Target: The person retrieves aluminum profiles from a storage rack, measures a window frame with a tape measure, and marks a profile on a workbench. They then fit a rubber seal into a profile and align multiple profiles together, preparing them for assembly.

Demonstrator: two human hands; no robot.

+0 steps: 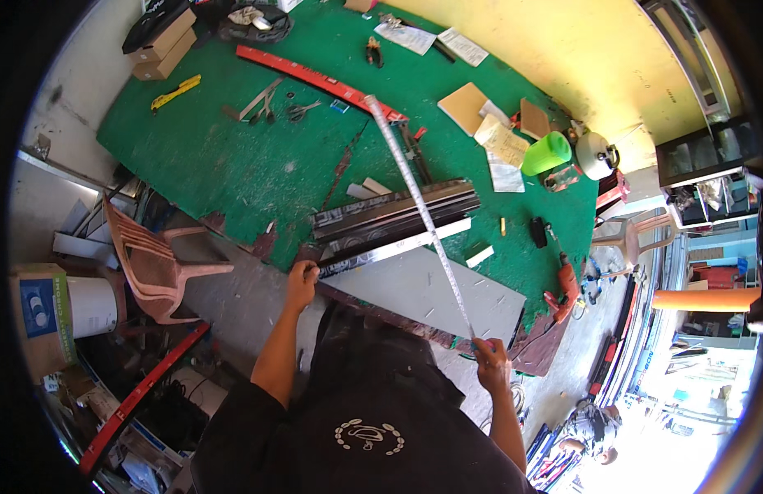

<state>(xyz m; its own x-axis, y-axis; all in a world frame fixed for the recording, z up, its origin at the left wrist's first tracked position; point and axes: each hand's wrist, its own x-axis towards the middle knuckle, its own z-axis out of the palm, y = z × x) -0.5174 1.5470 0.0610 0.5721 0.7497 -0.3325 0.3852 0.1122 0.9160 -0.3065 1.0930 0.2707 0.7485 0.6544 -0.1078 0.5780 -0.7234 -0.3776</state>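
My left hand (301, 284) is closed around the near-left end of a long metal profile (398, 247), dark along one part and pale along another. This profile lies slanted along the front of a green table, beside several dark metal profiles (394, 210). At the table's front right, my right hand (491, 364) grips the lower end of a long, thin, whitish measuring strip (423, 210). The strip reaches up and away over the profiles toward a red level (316, 78); whether it is a ruler or a tape blade I cannot tell. Beneath the strip is a flat grey sheet (431, 288).
On the green table (233, 177) lie a red drill (567, 288), scissors (303, 109), pliers (374, 53), a yellow cutter (176, 92), papers (406, 37) and a green cup (548, 154). A pinkish plastic chair (151, 263) stands left. Another person (591, 432) is low at right.
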